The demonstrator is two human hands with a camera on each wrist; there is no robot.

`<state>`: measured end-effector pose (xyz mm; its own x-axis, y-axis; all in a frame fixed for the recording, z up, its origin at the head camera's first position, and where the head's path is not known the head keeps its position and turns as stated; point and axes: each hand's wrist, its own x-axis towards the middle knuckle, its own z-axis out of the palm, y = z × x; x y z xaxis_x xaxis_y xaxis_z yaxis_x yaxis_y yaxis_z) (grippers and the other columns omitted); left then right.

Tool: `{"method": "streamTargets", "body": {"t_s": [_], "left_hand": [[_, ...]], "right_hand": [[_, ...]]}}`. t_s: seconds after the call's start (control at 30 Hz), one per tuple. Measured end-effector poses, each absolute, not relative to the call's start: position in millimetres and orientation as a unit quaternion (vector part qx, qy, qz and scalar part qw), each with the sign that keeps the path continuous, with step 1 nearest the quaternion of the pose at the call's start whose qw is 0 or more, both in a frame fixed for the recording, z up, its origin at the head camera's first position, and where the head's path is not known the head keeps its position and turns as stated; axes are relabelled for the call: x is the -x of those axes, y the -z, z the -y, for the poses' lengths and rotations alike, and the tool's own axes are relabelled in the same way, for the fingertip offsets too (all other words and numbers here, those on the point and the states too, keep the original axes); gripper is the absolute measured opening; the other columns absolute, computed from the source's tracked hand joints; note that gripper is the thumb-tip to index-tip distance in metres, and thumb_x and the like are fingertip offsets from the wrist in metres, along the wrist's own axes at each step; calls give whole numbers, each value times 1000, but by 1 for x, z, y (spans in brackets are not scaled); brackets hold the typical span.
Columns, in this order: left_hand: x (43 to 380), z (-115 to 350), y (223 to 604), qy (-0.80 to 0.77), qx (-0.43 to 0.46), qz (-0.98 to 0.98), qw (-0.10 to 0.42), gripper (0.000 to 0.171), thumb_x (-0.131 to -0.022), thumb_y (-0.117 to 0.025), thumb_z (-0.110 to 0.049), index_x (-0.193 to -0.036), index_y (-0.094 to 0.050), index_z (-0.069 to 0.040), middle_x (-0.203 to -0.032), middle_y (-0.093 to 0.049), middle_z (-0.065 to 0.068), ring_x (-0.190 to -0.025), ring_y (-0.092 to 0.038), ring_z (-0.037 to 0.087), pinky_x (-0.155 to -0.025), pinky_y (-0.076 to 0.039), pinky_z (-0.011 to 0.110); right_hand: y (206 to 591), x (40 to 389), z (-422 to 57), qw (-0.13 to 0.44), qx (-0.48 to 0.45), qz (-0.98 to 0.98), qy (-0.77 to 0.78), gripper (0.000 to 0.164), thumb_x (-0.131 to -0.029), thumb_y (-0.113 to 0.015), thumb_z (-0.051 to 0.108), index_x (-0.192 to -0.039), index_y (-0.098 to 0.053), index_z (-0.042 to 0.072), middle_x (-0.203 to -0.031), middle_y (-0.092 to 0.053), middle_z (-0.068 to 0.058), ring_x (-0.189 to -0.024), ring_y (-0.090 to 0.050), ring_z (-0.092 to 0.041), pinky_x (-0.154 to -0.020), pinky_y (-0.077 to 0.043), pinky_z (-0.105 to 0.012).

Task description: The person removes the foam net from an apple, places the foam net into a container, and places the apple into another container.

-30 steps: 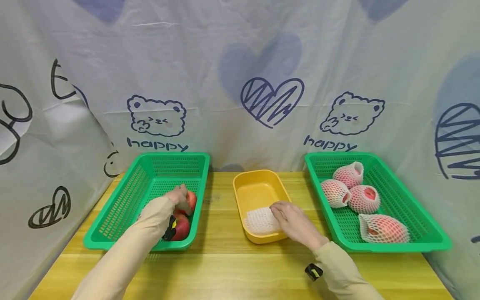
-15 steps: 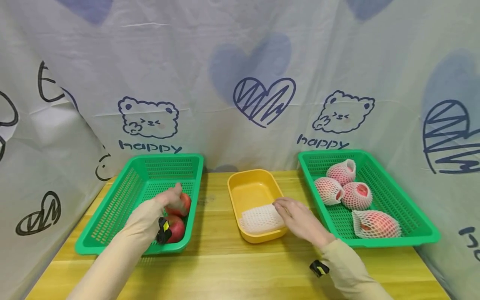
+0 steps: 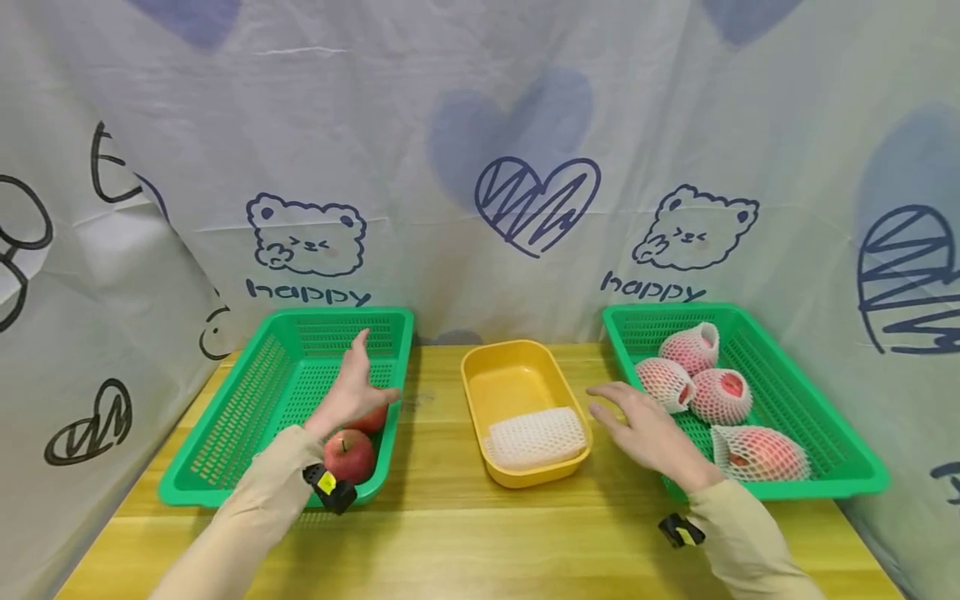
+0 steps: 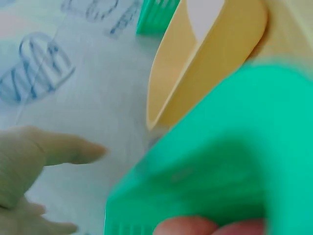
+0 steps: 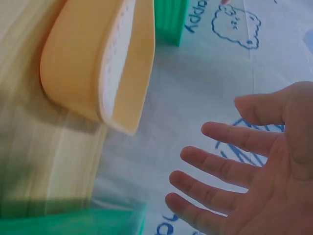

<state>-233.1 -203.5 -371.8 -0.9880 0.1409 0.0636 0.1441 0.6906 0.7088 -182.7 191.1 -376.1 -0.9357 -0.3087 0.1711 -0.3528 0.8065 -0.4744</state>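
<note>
A person in pale sleeves works at a wood-grained bench (image 3: 480,546), both hands free of any load. The left hand (image 3: 349,398) hangs over the right side of a green basket (image 3: 258,408), its thumb and fingers spread wide with nothing between them. Below it sit two red apples: a front apple (image 3: 349,458), stem showing, near the basket's close right corner, and a rear apple (image 3: 372,419), partly hidden by the hand. The right hand (image 3: 645,429) is held out between a yellow tray (image 3: 510,385) and a second green basket (image 3: 798,417), palm bare and fingers extended and parted, as the right wrist view shows, gripping nothing. White foam netting (image 3: 536,437) lies across the near end of the tray, at the centre of the bench. In the second basket, four net-wrapped fruits (image 3: 722,398) rest, three clustered toward the left side and one apart on its side near the front edge. Behind, a pale curtain (image 3: 420,125) carries blue hearts, outlined bears and the word "happy." A small black device (image 3: 330,489) is at the left wrist.
</note>
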Motion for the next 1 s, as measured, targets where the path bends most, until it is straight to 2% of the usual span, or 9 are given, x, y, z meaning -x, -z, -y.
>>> {"method": "streamTargets", "body": {"t_s": [0.13, 0.23, 0.33, 0.4, 0.47, 0.63, 0.77, 0.87, 1.0], "left_hand": [[217, 183, 378, 401, 107, 905, 92, 89, -92, -69, -10, -157, -10, 2, -160, -22, 30, -149, -25, 46, -121, -28, 61], [201, 171, 381, 420, 137, 890, 111, 81, -93, -69, -10, -156, -20, -1, -158, -33, 25, -147, -32, 43, -118, -32, 61], [186, 163, 383, 442, 166, 876, 98, 75, -92, -71, -10, -153, -28, -4, -153, -43, 23, -144, -39, 41, -116, -35, 61], [176, 159, 384, 449, 181, 871, 86, 72, -91, -72, -11, -151, -32, -6, -150, -49, 21, -142, -44, 39, -115, -38, 59], [168, 157, 387, 440, 200, 872, 79, 69, -91, -73, -11, -149, -36, -7, -148, -52, 18, -139, -48, 36, -113, -41, 57], [153, 156, 391, 402, 253, 879, 50, 64, -91, -73, -12, -147, -43, -8, -147, -54, 11, -138, -51, 29, -113, -43, 51], [147, 156, 396, 365, 297, 882, 19, 61, -93, -71, -15, -147, -43, -9, -148, -54, 8, -139, -50, 25, -114, -43, 48], [144, 157, 400, 347, 319, 882, -4, 59, -94, -69, -18, -147, -43, -12, -148, -54, 5, -139, -51, 22, -113, -44, 46], [141, 157, 402, 338, 336, 879, -20, 57, -96, -68, -23, -147, -44, -15, -148, -54, 2, -137, -53, 22, -112, -46, 45]], "right_hand": [[371, 186, -205, 30, -169, 954, -248, 42, -105, -52, 27, -137, -58, 0, -142, -56, -26, -135, -48, -49, -111, -38, -66], [367, 189, -220, 17, -169, 957, -234, 43, -104, -55, 27, -137, -58, 0, -143, -54, -28, -135, -45, -52, -110, -34, -70], [363, 192, -240, -5, -171, 959, -225, 45, -102, -59, 27, -137, -57, -1, -143, -53, -30, -133, -47, -52, -106, -39, -68], [362, 195, -257, -26, -175, 960, -219, 48, -101, -60, 26, -138, -56, -4, -140, -54, -31, -125, -53, -49, -98, -48, -62], [361, 199, -273, -44, -176, 961, -208, 50, -99, -63, 26, -136, -55, -6, -135, -57, -31, -119, -57, -47, -91, -51, -58], [362, 208, -312, -70, -168, 970, -160, 49, -93, -71, 29, -126, -61, -5, -130, -59, -32, -121, -51, -55, -92, -48, -64], [362, 213, -336, -118, -134, 973, -143, 65, -90, -73, 36, -134, -54, -8, -140, -45, -42, -126, -42, -64, -94, -45, -69], [364, 217, -349, -149, -121, 972, -134, 73, -89, -74, 39, -137, -50, -11, -140, -38, -49, -124, -39, -67, -93, -45, -69], [369, 221, -359, -150, -140, 971, -119, 72, -87, -78, 34, -133, -51, -14, -133, -42, -50, -120, -42, -68, -90, -47, -68]]}}
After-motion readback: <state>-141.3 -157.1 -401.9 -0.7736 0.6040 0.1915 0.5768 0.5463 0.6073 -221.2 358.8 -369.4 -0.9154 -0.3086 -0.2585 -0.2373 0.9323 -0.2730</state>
